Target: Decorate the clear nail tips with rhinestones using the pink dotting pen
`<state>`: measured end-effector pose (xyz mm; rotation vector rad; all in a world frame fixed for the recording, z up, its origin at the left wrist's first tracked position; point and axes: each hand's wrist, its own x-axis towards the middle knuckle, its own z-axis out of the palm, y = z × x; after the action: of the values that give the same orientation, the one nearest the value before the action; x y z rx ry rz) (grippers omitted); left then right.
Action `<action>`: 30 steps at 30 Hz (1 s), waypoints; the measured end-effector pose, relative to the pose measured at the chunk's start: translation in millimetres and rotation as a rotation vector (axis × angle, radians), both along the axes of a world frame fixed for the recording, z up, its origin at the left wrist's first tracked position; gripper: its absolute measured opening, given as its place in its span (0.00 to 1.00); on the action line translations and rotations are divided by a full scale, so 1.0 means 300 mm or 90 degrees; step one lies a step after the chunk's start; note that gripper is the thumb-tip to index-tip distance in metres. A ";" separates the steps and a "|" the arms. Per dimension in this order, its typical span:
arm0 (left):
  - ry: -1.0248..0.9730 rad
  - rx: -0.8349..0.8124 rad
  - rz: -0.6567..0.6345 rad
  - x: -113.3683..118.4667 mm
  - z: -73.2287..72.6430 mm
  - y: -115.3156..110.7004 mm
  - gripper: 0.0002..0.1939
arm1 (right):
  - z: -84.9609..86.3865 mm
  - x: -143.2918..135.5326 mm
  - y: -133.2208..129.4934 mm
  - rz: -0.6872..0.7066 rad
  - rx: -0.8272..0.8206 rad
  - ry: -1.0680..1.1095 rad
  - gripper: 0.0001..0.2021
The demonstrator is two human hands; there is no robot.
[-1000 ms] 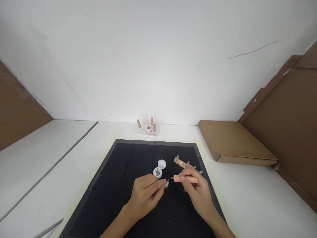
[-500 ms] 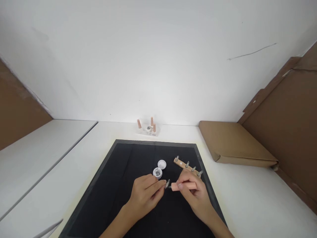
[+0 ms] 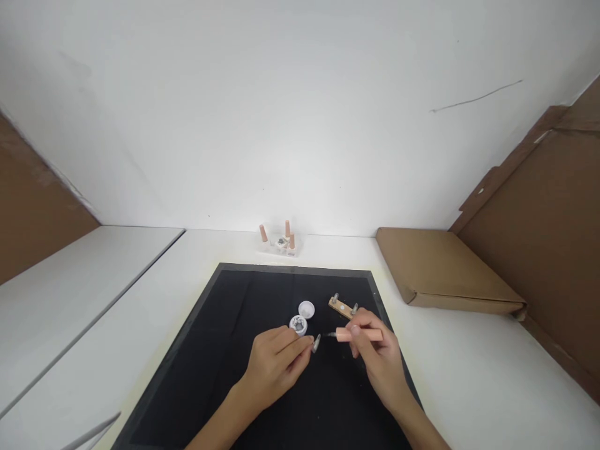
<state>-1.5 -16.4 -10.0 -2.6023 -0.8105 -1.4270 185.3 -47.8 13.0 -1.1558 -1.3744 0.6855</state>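
My left hand (image 3: 276, 364) pinches a small greyish false nail tip (image 3: 317, 343) between thumb and fingers. In my right hand (image 3: 382, 362) is a nail polish brush (image 3: 359, 334) with a pink cap handle, held level. Its dark bristles point left at the nail tip, a small gap apart. Just beyond my left fingertips sits a round white jar (image 3: 299, 325) holding silvery bits, its lid (image 3: 306, 309) flipped back. A wooden strip (image 3: 342, 308) with upright nail tips lies behind my right hand, which hides its right part.
A black mat (image 3: 206, 356) lies under the hands on the white table (image 3: 154, 300). Against the wall stands a clear tray (image 3: 272, 250) with several pink-capped bottles. A flat cardboard box (image 3: 445, 269) rests at the right, and a thin grey object (image 3: 94, 431) at the lower left.
My right hand has drawn the brush to the right and slightly away from me, off the nail tip, covering more of the wooden strip. The left hand is almost still.
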 end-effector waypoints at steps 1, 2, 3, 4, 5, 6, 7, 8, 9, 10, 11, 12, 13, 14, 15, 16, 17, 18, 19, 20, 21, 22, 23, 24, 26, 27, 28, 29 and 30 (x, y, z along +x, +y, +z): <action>0.009 0.005 0.002 0.000 0.001 0.001 0.06 | 0.002 0.001 -0.002 0.019 0.002 -0.004 0.12; 0.017 0.009 0.003 0.000 0.003 0.001 0.06 | 0.006 0.000 -0.004 0.042 0.007 -0.013 0.12; 0.025 0.013 0.004 0.001 0.007 0.002 0.06 | 0.010 0.000 -0.004 0.066 0.013 -0.025 0.12; 0.034 0.016 0.004 0.002 0.011 0.002 0.05 | 0.015 -0.002 -0.005 0.085 0.019 -0.038 0.11; 0.041 0.019 0.003 0.003 0.016 0.001 0.05 | 0.019 -0.004 -0.004 0.096 0.024 -0.051 0.11; 0.046 0.022 0.003 0.003 0.020 0.000 0.05 | 0.022 -0.006 -0.003 0.101 0.027 -0.061 0.10; 0.051 0.023 0.003 0.004 0.023 -0.001 0.05 | 0.024 -0.008 -0.002 0.100 0.029 -0.068 0.10; 0.055 0.026 0.002 0.004 0.025 -0.002 0.05 | 0.024 -0.009 -0.001 0.094 0.031 -0.073 0.10; 0.059 0.029 0.002 0.004 0.026 -0.003 0.05 | 0.024 -0.011 0.000 0.085 0.032 -0.077 0.10; 0.062 0.033 0.002 0.004 0.027 -0.004 0.05 | 0.023 -0.012 0.001 0.073 0.034 -0.079 0.10; 0.065 0.037 0.002 0.004 0.026 -0.005 0.05 | 0.021 -0.013 0.002 0.062 0.035 -0.081 0.09; 0.067 0.041 0.003 0.004 0.026 -0.006 0.05 | 0.018 -0.013 0.003 0.051 0.037 -0.081 0.09; 0.068 0.046 0.005 0.004 0.025 -0.007 0.05 | 0.015 -0.013 0.004 0.041 0.038 -0.081 0.09; 0.068 0.049 0.006 0.004 0.024 -0.007 0.05 | 0.012 -0.013 0.004 0.034 0.037 -0.079 0.09; 0.068 0.052 0.007 0.005 0.024 -0.007 0.05 | 0.009 -0.013 0.005 0.028 0.033 -0.076 0.09; 0.067 0.054 0.008 0.005 0.023 -0.007 0.05 | 0.006 -0.013 0.006 0.024 0.028 -0.071 0.10; 0.066 0.056 0.007 0.005 0.022 -0.007 0.05 | 0.003 -0.012 0.007 0.020 0.023 -0.066 0.11; 0.066 0.056 0.006 0.004 0.020 -0.007 0.05 | 0.000 -0.012 0.008 0.016 0.020 -0.062 0.11; 0.067 0.056 0.006 0.004 0.018 -0.007 0.04 | -0.003 -0.011 0.009 0.011 0.021 -0.059 0.11; 0.068 0.056 0.006 0.003 0.015 -0.007 0.04 | -0.006 -0.010 0.010 0.005 0.024 -0.059 0.12; 0.069 0.054 0.006 0.002 0.012 -0.006 0.05 | -0.007 -0.009 0.012 -0.003 0.028 -0.061 0.12; 0.070 0.051 0.006 0.001 0.008 -0.006 0.05 | -0.009 -0.009 0.013 -0.011 0.030 -0.065 0.12; 0.069 0.049 0.005 0.000 0.004 -0.006 0.05 | -0.009 -0.008 0.014 -0.019 0.029 -0.068 0.12; 0.068 0.047 0.004 -0.001 0.000 -0.005 0.05 | -0.010 -0.007 0.014 -0.027 0.023 -0.069 0.12; 0.065 0.045 0.004 -0.003 -0.006 -0.005 0.05 | -0.009 -0.006 0.014 -0.042 0.005 -0.056 0.13; 0.063 0.045 0.005 -0.004 -0.007 -0.004 0.05 | -0.008 -0.005 0.012 -0.048 -0.003 -0.045 0.13; 0.062 0.044 0.007 -0.004 -0.007 -0.004 0.04 | -0.006 -0.005 0.011 -0.052 -0.009 -0.033 0.12; 0.061 0.043 0.009 -0.004 -0.005 -0.003 0.04 | -0.004 -0.004 0.009 -0.048 -0.010 -0.025 0.12; 0.061 0.042 0.009 -0.004 -0.003 -0.002 0.04 | -0.001 -0.003 0.007 -0.037 -0.006 -0.023 0.12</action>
<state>-2.7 -17.0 -10.9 -2.5877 -0.7557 -1.2902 184.4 -45.8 12.6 -1.2158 -1.3637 0.6338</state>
